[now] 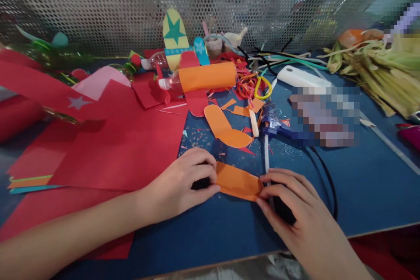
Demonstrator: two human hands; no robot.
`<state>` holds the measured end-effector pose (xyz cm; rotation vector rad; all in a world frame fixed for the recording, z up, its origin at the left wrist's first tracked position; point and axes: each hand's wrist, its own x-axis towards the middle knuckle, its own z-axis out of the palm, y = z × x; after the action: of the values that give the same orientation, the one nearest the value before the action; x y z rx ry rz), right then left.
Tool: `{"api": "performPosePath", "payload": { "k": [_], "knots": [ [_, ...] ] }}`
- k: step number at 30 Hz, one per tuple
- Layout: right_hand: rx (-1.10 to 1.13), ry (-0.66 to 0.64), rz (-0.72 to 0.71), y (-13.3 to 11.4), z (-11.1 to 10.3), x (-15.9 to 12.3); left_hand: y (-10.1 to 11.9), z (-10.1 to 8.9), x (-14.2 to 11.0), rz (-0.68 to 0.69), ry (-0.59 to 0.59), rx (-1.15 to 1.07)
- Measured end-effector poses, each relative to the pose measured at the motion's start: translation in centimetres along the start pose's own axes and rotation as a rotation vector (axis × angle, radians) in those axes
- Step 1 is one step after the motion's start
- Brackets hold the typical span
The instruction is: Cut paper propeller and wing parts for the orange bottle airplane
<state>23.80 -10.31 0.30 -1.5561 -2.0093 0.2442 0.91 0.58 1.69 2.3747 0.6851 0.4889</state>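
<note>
Between my two hands an orange paper strip with rounded ends lies low over the blue table. My left hand has its fingers and thumb closed on the strip's left end. At the other end, the fingertips of my right hand pinch the edge. Just beyond it is a bent orange paper piece with rounded ends. A blue glue gun rests behind my right hand, its white glue stick pointing toward me. Farther back, a plastic bottle wrapped in orange paper lies across a red paper shape.
Red paper sheets cover the left side. Paper scraps, yellow-handled scissors and a white power strip lie behind. Dry corn husks are at the right. A perforated metal screen borders the back.
</note>
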Motion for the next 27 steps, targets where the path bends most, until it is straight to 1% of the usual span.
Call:
{"api": "performPosePath", "payload": {
  "k": [4, 6, 10, 13, 16, 19, 22, 24, 26, 27],
  "knots": [
    [0.023, -0.051, -0.054, 0.4, -0.4, -0.2, 0.1, -0.4, 0.0, 0.016, -0.024, -0.011],
    [0.037, -0.037, -0.082, 0.4, -0.7, -0.2, 0.4, -0.7, 0.0, 0.031, -0.032, -0.019],
    [0.074, 0.046, -0.119, -0.1, -1.6, 0.1, 0.9, -0.9, 0.0, 0.013, -0.028, -0.032],
    [0.17, 0.019, -0.101, -0.4, -2.1, 0.2, 1.2, -0.8, -0.1, -0.04, -0.033, -0.085],
    [0.275, -0.035, -0.05, -0.5, -2.0, 0.5, 1.6, -0.5, -0.3, -0.158, -0.093, -0.262],
    [0.306, -0.03, 0.023, -0.7, -1.5, 0.9, 2.0, -0.1, -0.5, -0.311, -0.143, -0.509],
    [0.357, -0.002, 0.109, -1.2, -1.1, 1.3, 2.0, 0.3, -0.6, -0.419, -0.095, -0.751],
    [0.396, -0.058, 0.145, -1.7, -0.9, 1.4, 2.0, 0.5, -0.6, -0.477, -0.056, -0.896],
    [0.387, -0.146, 0.166, -2.2, -0.8, 1.3, 2.1, 0.6, -0.6, -0.53, -0.033, -1.012],
    [0.37, -0.159, 0.171, -2.4, -0.6, 1.3, 2.2, 0.6, -0.6, -0.556, -0.029, -1.047]
  ]
}}
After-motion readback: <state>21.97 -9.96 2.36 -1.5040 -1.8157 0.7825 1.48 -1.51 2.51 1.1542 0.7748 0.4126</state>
